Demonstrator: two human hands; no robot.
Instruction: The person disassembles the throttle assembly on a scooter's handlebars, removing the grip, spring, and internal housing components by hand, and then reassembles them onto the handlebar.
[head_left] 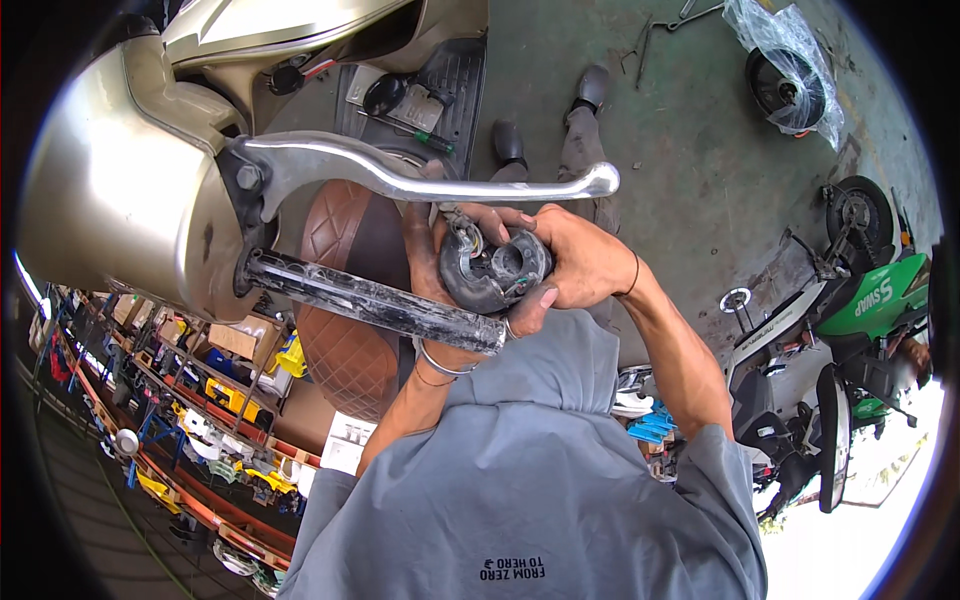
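Note:
Between my hands is a black, rounded handlebar switch housing [477, 286], its hollow inner side facing up with small metal parts and a round recess showing. My left hand [428, 255] grips it from the left, fingers partly hidden behind the brake lever and the tube. From the right, my right hand [590, 258] closes around its other side, the fingers bent. Just above runs a silver brake lever [400, 180]. Below and to the left, a bare, scuffed handlebar tube [375, 300] sticks out, its end close to my left wrist and the housing.
Gold scooter bodywork [120, 180] fills the upper left, beside a brown quilted seat [345, 340]. A green-handled screwdriver [432, 141] lies on the footboard. A plastic-wrapped wheel [785, 90] rests on the floor, a green motorcycle [875, 305] stands right, and parts shelves [225, 430] stand left.

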